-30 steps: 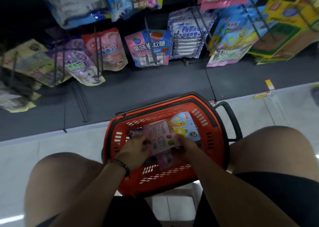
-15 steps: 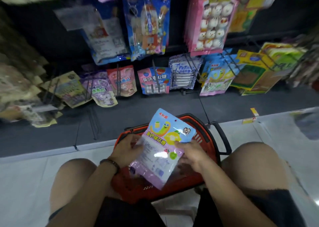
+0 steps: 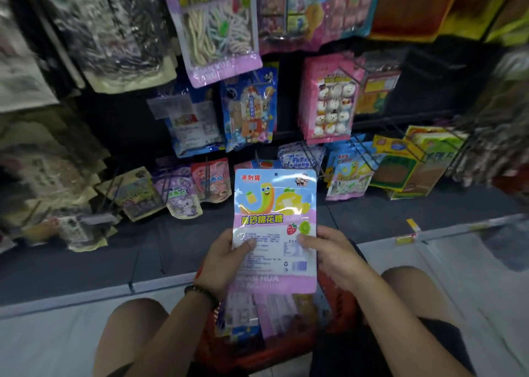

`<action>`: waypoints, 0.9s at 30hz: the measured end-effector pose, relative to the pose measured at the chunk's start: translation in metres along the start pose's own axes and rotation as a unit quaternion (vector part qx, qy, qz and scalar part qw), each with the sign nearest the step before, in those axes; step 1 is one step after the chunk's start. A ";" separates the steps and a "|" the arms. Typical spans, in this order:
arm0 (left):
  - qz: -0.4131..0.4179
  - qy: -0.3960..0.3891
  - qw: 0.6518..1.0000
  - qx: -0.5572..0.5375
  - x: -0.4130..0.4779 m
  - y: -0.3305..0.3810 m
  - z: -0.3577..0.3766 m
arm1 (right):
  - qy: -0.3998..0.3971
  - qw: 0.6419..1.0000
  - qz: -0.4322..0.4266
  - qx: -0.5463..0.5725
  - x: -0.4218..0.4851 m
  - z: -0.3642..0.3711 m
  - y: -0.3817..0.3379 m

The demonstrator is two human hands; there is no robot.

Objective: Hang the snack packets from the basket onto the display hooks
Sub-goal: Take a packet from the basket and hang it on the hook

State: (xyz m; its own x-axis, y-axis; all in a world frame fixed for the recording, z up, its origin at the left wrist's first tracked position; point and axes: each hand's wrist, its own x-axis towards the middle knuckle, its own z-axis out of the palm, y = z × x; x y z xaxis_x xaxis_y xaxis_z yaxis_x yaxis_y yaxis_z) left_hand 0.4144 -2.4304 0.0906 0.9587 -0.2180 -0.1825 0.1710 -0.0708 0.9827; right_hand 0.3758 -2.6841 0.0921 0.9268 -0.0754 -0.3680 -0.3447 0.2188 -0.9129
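While you hold the glossy blue-and-lilac marshmallow packet [image 3: 275, 219] upright above the red plastic basket [image 3: 342, 316] between your knees, both hands have it by its lower half. Your left hand [image 3: 221, 265] wraps the nine o'clock edge with the thumb laid across the printed front. Your right hand [image 3: 333, 255] pinches the three o'clock edge the same way, thumb in front and fingers behind.

The packet's long axis runs from six to twelve o'clock, and the small punched hang hole [image 3: 275, 174] sits at the twelve o'clock end, well away from both grips. That is the end which has to meet a hook.

A row of matching blue-and-lilac worm packets [image 3: 347, 177] hangs on a black wire display hook [image 3: 365, 152] in the bottom row, at about one o'clock from your hands, so that hook looks like the likely home. Your right hand is the nearer one. The wire points out towards you, so you would need to tip the top edge forward and carry the hole onto its tip.

More flat packets [image 3: 257, 310] lie in the basket under your wrists, waiting their turn.
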 end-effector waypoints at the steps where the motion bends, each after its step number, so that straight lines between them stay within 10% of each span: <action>1: 0.003 0.009 1.000 -0.004 0.001 0.004 0.004 | -0.006 1.000 -0.009 0.002 0.000 -0.001 -0.002; 10: 0.045 0.217 0.964 0.145 0.001 0.016 0.034 | 0.066 0.993 -0.096 0.004 0.004 0.017 -0.025; 17: 0.093 0.065 0.993 -0.043 -0.001 0.053 0.076 | 0.046 0.984 -0.170 -0.037 -0.005 0.058 -0.027; 21: 0.073 0.115 0.984 -0.114 0.018 0.064 0.065 | 0.016 0.959 -0.232 -0.164 -0.016 0.061 -0.035; 27: 0.039 0.058 0.992 -0.106 0.025 0.077 0.034 | 0.180 0.949 -0.236 -0.111 0.011 0.027 -0.081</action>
State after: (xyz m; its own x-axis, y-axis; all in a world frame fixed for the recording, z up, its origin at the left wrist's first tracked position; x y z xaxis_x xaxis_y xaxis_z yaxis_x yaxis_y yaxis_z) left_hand 0.4440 -2.4748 0.1604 0.9885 -0.1012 -0.1121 0.1266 0.1506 0.9805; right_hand 0.4178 -2.6766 0.1663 0.8889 -0.4492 0.0903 0.0355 -0.1291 -0.9910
